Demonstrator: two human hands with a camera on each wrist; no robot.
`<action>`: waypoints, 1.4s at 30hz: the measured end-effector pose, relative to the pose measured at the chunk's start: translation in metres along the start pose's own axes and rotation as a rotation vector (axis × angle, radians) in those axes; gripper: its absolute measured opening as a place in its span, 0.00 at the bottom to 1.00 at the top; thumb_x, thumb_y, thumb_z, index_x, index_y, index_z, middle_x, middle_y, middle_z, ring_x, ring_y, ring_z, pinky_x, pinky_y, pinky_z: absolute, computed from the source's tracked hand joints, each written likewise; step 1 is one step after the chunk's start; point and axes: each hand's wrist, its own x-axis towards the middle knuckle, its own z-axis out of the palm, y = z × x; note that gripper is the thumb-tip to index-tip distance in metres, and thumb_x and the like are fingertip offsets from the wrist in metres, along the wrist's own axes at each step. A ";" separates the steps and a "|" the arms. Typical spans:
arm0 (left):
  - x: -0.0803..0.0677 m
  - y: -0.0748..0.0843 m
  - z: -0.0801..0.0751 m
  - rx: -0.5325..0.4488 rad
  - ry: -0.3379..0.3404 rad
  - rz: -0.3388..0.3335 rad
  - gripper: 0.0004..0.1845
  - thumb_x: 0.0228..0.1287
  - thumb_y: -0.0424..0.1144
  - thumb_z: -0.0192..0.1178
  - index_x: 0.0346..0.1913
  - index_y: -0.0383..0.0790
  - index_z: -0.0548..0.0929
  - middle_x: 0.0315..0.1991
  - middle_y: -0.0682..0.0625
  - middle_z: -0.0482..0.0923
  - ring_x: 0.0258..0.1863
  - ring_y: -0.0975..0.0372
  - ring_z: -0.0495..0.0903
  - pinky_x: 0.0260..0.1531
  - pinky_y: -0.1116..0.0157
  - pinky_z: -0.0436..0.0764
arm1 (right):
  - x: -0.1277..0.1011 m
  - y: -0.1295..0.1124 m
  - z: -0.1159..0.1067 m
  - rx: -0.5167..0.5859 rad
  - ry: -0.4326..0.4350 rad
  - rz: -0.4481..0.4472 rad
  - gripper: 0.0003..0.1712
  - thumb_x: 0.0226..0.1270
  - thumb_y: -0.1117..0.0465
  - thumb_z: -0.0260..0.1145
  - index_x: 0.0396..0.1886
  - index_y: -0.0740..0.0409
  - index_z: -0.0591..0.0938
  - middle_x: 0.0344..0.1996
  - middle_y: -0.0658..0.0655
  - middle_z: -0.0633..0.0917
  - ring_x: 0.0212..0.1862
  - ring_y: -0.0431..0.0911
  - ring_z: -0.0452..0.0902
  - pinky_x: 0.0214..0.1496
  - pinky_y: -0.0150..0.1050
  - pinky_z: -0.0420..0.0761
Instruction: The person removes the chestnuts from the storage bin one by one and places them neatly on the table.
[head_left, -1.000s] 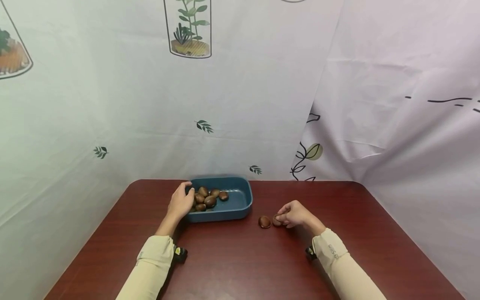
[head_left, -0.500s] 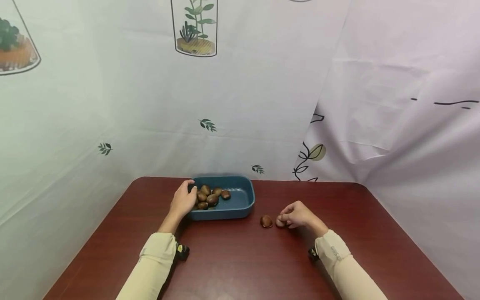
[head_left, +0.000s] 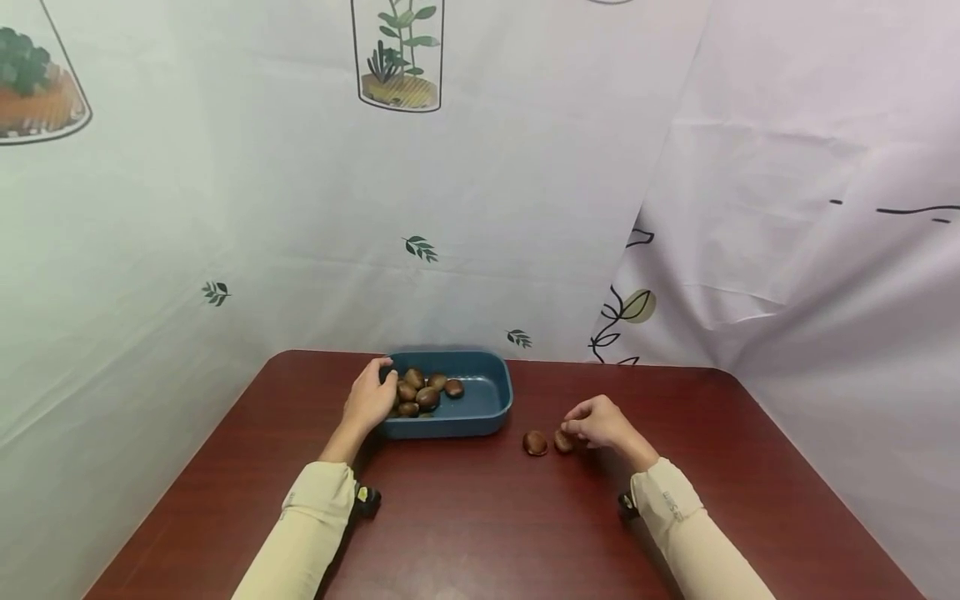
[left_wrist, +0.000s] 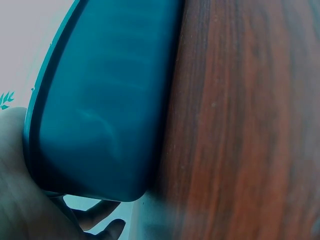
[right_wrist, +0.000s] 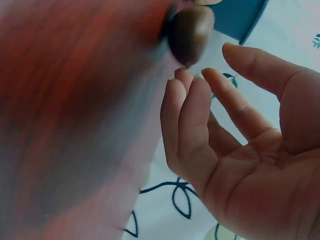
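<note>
The right hand (head_left: 600, 423) is held just above the tabletop (head_left: 480, 533) with its fingers (right_wrist: 192, 117) relaxed and spread, nothing being gripped; in the right wrist view the fingertips are seen close to a chestnut (head_left: 563, 441) but apart from it. A second chestnut (head_left: 535, 442) lies just beside the first, on its left, both on the bare wood to the right of the teal tray (head_left: 491, 412). The left hand (head_left: 370, 400) is curled over the tray's left end, its thumb over the rim, so that the tray is held steady; more chestnuts (head_left: 424, 394) are heaped in the left half of the tray, next to that hand. The step in hand is judged to be the setting down of the nearer chestnut on the tabletop, with the release apparently complete. For a further chestnut to be moved, the right hand would have to be carried across to the tray and closed in a pinch on one nut.
</note>
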 end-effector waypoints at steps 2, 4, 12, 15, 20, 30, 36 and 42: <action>0.000 0.000 0.000 -0.003 -0.001 -0.003 0.25 0.77 0.48 0.43 0.72 0.45 0.65 0.74 0.43 0.61 0.69 0.43 0.64 0.60 0.37 0.64 | 0.001 -0.004 0.000 -0.007 0.014 -0.017 0.06 0.60 0.66 0.71 0.36 0.65 0.89 0.28 0.55 0.87 0.27 0.44 0.80 0.27 0.39 0.82; 0.000 0.000 0.000 -0.001 -0.005 0.000 0.25 0.77 0.47 0.43 0.72 0.44 0.64 0.74 0.42 0.61 0.69 0.42 0.64 0.60 0.37 0.64 | 0.003 -0.011 0.001 -0.008 0.024 -0.038 0.07 0.61 0.66 0.70 0.37 0.65 0.88 0.30 0.56 0.88 0.27 0.44 0.82 0.28 0.39 0.82; -0.001 -0.001 0.003 0.008 -0.007 -0.002 0.25 0.78 0.47 0.43 0.72 0.44 0.65 0.73 0.41 0.61 0.68 0.42 0.64 0.58 0.37 0.64 | 0.017 -0.056 0.025 0.108 0.032 -0.103 0.11 0.65 0.65 0.68 0.44 0.66 0.87 0.38 0.59 0.88 0.37 0.56 0.84 0.37 0.43 0.83; -0.002 0.000 0.004 0.007 -0.010 -0.001 0.25 0.78 0.48 0.42 0.72 0.43 0.64 0.73 0.41 0.61 0.68 0.42 0.64 0.59 0.37 0.64 | 0.021 -0.072 0.040 0.171 0.004 -0.117 0.12 0.66 0.66 0.66 0.47 0.66 0.86 0.41 0.59 0.86 0.40 0.56 0.84 0.42 0.47 0.83; -0.002 0.003 0.006 0.006 -0.011 0.007 0.26 0.78 0.50 0.41 0.72 0.43 0.64 0.73 0.42 0.61 0.68 0.42 0.65 0.58 0.37 0.66 | 0.027 -0.094 0.064 0.162 -0.030 -0.172 0.13 0.64 0.68 0.68 0.49 0.63 0.85 0.43 0.58 0.86 0.41 0.51 0.84 0.42 0.45 0.83; 0.000 0.007 0.006 0.006 0.003 -0.002 0.25 0.78 0.47 0.43 0.72 0.43 0.65 0.73 0.42 0.62 0.69 0.42 0.64 0.60 0.37 0.64 | 0.040 -0.112 0.097 0.243 -0.184 -0.207 0.21 0.63 0.69 0.69 0.56 0.69 0.81 0.47 0.68 0.85 0.42 0.52 0.85 0.41 0.42 0.83; 0.001 0.005 0.004 0.008 0.009 -0.003 0.24 0.78 0.46 0.43 0.72 0.43 0.66 0.73 0.43 0.62 0.68 0.43 0.64 0.59 0.37 0.65 | 0.046 -0.122 0.112 0.222 -0.214 -0.184 0.24 0.60 0.69 0.71 0.57 0.69 0.80 0.48 0.68 0.83 0.40 0.53 0.85 0.38 0.40 0.84; 0.000 0.001 0.002 0.009 0.006 0.003 0.25 0.78 0.46 0.43 0.72 0.43 0.65 0.73 0.41 0.62 0.68 0.42 0.64 0.59 0.38 0.65 | 0.053 -0.130 0.123 0.219 -0.252 -0.118 0.29 0.58 0.69 0.72 0.60 0.70 0.77 0.53 0.68 0.80 0.39 0.50 0.83 0.37 0.39 0.83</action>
